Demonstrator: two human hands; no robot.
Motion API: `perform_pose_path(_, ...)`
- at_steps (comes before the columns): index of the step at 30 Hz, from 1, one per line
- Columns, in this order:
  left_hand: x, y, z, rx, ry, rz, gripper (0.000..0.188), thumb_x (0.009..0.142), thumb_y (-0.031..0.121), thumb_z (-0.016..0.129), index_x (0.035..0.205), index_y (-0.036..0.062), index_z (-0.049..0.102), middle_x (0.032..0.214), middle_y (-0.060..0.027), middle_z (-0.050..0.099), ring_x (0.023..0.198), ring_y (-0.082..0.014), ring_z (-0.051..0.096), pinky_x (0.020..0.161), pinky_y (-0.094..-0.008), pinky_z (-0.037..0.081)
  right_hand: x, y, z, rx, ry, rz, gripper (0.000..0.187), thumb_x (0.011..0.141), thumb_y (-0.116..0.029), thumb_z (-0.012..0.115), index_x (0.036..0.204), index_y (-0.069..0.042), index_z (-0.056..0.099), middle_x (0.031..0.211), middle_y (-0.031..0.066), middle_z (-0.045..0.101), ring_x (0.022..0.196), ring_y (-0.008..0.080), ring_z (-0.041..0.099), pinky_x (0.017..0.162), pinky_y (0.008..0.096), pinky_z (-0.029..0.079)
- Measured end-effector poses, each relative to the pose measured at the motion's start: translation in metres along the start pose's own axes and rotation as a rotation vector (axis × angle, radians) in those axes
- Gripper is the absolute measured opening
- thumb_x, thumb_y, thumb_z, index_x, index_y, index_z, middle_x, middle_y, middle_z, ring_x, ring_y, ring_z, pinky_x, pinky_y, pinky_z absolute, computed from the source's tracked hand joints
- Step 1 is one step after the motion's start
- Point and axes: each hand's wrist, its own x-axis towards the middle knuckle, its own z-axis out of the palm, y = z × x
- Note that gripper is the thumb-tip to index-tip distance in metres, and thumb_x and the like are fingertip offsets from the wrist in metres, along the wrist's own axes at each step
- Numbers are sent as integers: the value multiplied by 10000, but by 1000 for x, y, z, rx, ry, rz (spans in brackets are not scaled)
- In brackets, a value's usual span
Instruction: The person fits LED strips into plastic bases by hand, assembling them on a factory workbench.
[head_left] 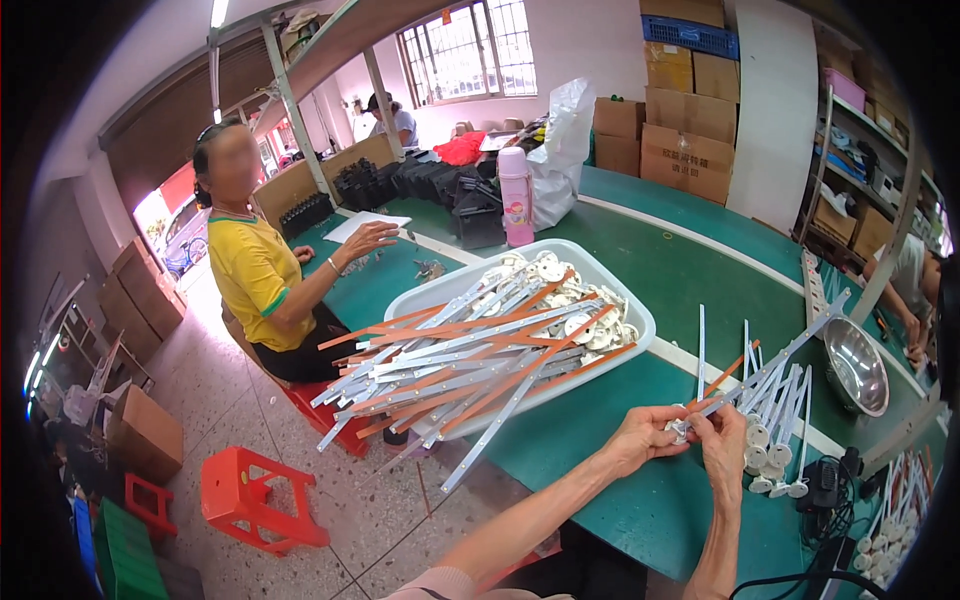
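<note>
My left hand (645,438) pinches a small white fitting (677,431) over the near edge of the green table. Close beside it, my right hand (722,445) has its fingers closed at the lower end of a long grey metal strip (775,362), which slants up to the right. The fingers partly hide where strip and fitting meet. To the left of my hands, a white plastic tub (645,318) is heaped with grey and orange strips (480,360) that end in round white discs (550,268). Right of my hands lies a bunch of grey strips with white round ends (770,455).
A shiny metal bowl (856,368), a black adapter with cable (825,487) and more strips (895,525) are at right. A pink flask (516,195) stands behind the tub. A person in yellow (250,265) sits at left, near a red stool (262,497).
</note>
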Motion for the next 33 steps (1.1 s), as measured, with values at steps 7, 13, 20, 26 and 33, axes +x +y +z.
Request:
perform_pose_path(7,-1,3,1,46,3,-23,392,875,-23,483,1266,-51,465,1111,-126,588,1012,-202,605,883,-307,519,1,0,1,-19,-5,11,86,789,19,546,861,25,593,708,43,589,614,83,550,563,216,472)
perform_pose_path(13,2,-1,0,119,64,-24,368,872,-19,480,1238,-18,516,1074,-98,599,971,-175,613,860,-309,521,3,4,2,-82,-4,16,75,782,16,551,845,29,589,708,45,588,606,87,558,537,214,472)
perform_pose_path(20,1,-2,0,152,64,-17,362,870,-16,489,1228,0,539,1051,-82,605,948,-158,612,830,-291,523,3,7,2,-60,1,7,69,785,6,552,835,34,591,703,52,590,603,90,557,531,212,470)
perform_pose_path(26,-2,-7,-1,136,65,2,365,867,0,507,1230,-5,535,1052,-84,604,930,-161,615,818,-302,527,-3,4,3,-56,-5,16,59,791,11,546,826,37,586,699,50,588,598,90,559,536,215,478)
perform_pose_path(33,0,0,1,121,148,14,370,811,-49,504,1177,-37,561,1054,-120,611,932,-196,630,819,-327,536,4,8,5,-98,-19,-65,92,810,-82,574,749,-21,606,603,4,546,550,76,498,489,234,380)
